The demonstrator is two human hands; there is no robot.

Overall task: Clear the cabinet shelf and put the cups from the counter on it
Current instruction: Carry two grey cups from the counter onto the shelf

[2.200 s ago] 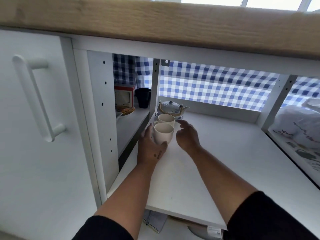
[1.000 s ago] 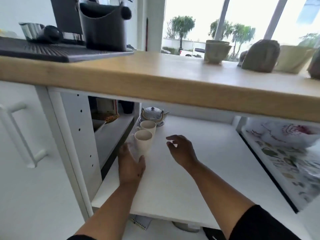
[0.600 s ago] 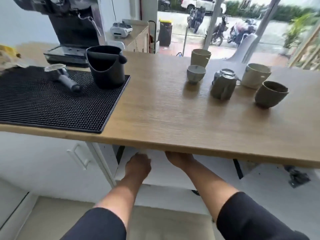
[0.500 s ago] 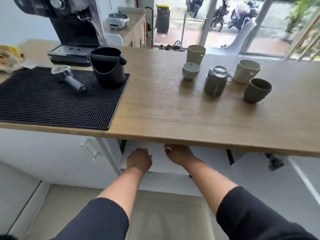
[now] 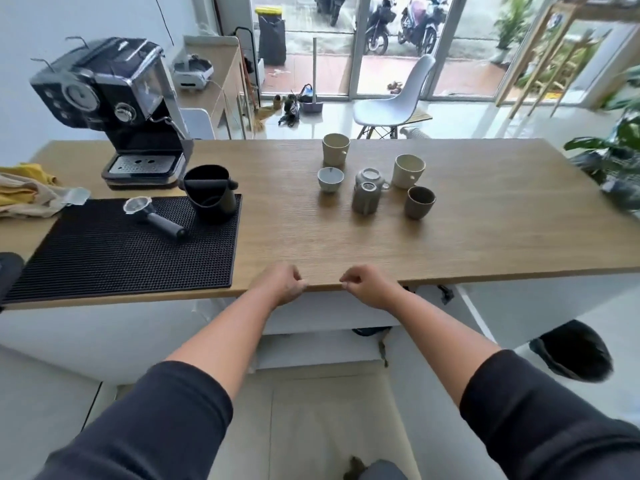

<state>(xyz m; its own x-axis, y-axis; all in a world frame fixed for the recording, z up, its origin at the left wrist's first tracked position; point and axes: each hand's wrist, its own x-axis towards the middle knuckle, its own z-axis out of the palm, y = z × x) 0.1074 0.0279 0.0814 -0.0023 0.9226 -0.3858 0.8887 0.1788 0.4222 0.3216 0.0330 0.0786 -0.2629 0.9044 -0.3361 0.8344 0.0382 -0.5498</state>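
My left hand [image 5: 282, 284] and right hand [image 5: 369, 285] hang side by side at the near edge of the wooden counter [image 5: 485, 244]. The fingers of both are loosely curled and hold nothing. Below them, between my forearms, shows a bit of the white cabinet shelf [image 5: 329, 311].

On the counter to my left lies a black rubber mat [image 5: 131, 247] with a portafilter [image 5: 152, 216] and a black knock box [image 5: 209, 194] on it.

The cups stand well beyond my hands, mid-counter: a brown cup [image 5: 419, 201] and a grey jug [image 5: 366, 199] nearest, then a small pale cup [image 5: 330, 179], a lidded pot [image 5: 371, 176] and a cream mug [image 5: 408, 170], and farthest a second cream mug [image 5: 336, 148].

An espresso machine [image 5: 114, 98] stands far left.
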